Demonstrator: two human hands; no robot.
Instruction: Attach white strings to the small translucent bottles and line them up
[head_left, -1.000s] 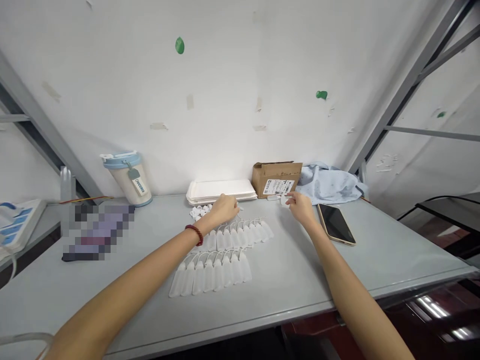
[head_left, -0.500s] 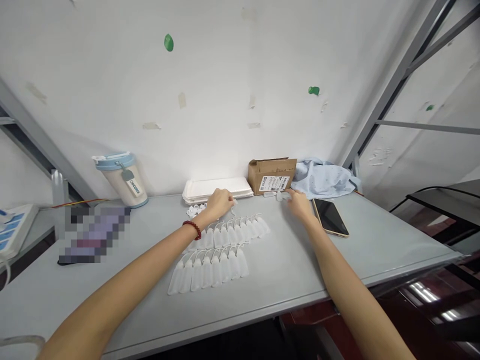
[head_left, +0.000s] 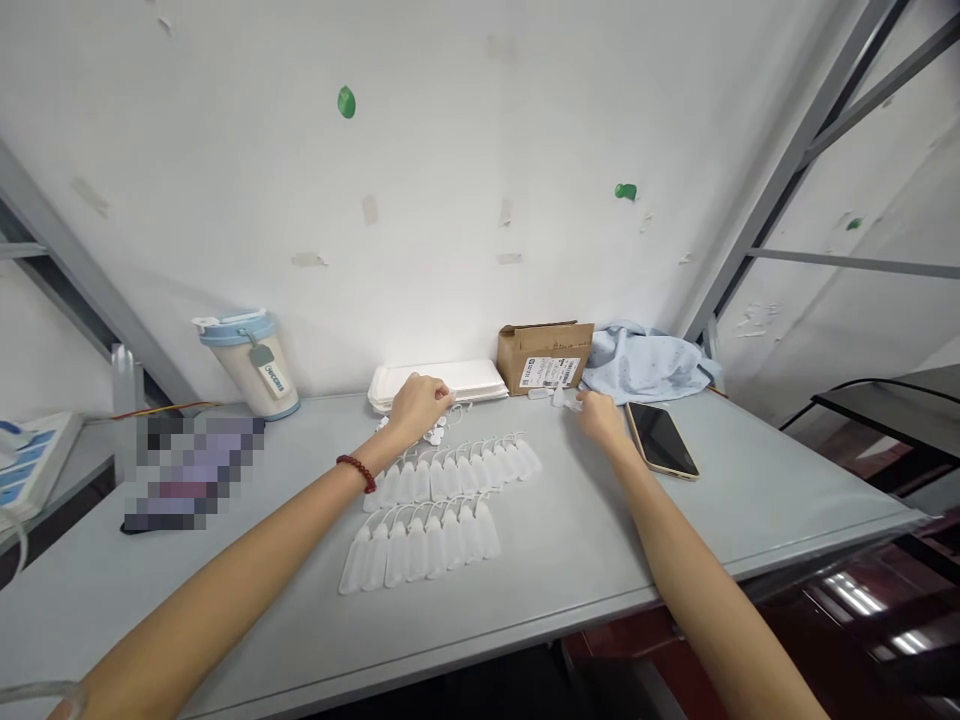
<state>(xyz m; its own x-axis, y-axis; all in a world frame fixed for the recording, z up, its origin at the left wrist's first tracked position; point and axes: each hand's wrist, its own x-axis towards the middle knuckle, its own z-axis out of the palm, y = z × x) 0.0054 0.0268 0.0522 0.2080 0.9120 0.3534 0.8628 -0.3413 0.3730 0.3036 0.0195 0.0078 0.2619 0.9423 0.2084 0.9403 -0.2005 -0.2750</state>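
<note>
My left hand (head_left: 420,405) is closed in a pinch in front of the white trays, with a thin white cord loop (head_left: 460,409) at its fingertips. Beneath it lies a small pile of white pieces (head_left: 435,434), partly covered by the hand. Near the cardboard box, my right hand (head_left: 600,418) has its fingers curled together at a small translucent plastic piece (head_left: 573,402). More such clear pieces (head_left: 540,394) lie just left of it. Two rows of flat translucent white tags with cord loops, a back row (head_left: 480,468) and a front row (head_left: 416,552), are spread on the table.
White stacked trays (head_left: 472,380) and a cardboard box (head_left: 525,358) stand against the wall, with a light-blue cloth (head_left: 645,365) beside them. A phone (head_left: 663,440) lies right of my right hand. A tumbler (head_left: 255,365) and a blurred-out item (head_left: 199,470) are at left.
My left hand has moved slightly left, uncovering more of the white pieces. The right hand's fingers have drawn in from stretched to curled. The view has shifted a little.
</note>
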